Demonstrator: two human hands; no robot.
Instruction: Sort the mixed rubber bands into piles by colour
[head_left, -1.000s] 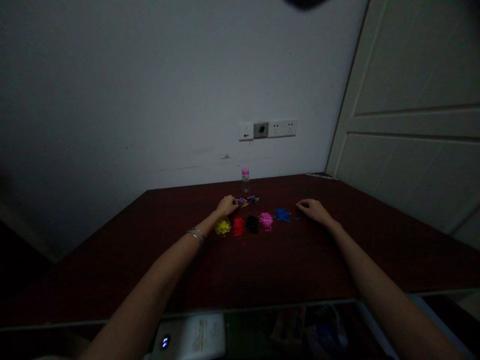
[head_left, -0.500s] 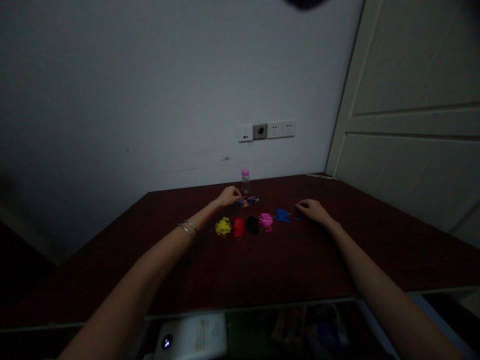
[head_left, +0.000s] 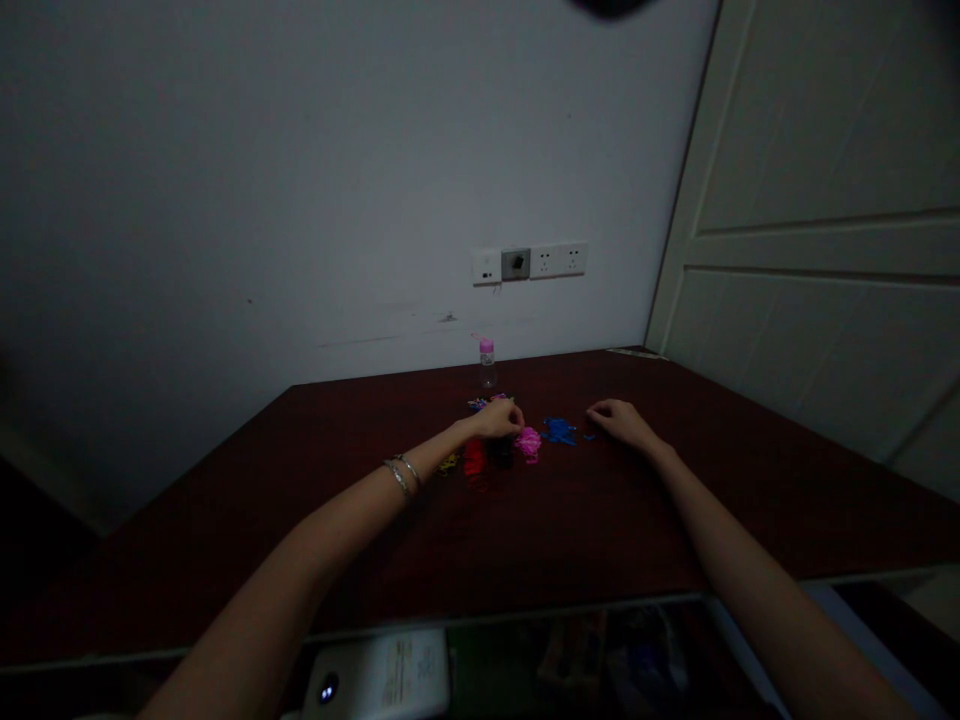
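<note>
My left hand point(head_left: 500, 418) is closed in a pinch just above the pink pile point(head_left: 529, 444) of small loops that look like rubber bands. Whatever its fingertips hold is too small to make out. Beneath its wrist and palm lie a black pile point(head_left: 500, 455), a red pile point(head_left: 474, 457) and a partly covered yellow pile point(head_left: 448, 463). Behind the hand a mixed multicoloured pile point(head_left: 478, 404) is mostly hidden. My right hand point(head_left: 619, 420) rests on the table with fingers stretched leftward, right of the blue pile point(head_left: 559, 431). A small blue piece point(head_left: 589, 437) lies near its fingertips.
A clear bottle with a pink cap point(head_left: 487, 364) stands at the back of the dark red table point(head_left: 375, 400). Sockets point(head_left: 529, 262) are set in the wall behind. Below the front edge, a white device with a lit display point(head_left: 379, 675) sits among dark items.
My left hand has moved from the mixed pile rightward and nearer to me, over to the pink pile, covering the black and yellow ones in part. My right hand has stayed in place.
</note>
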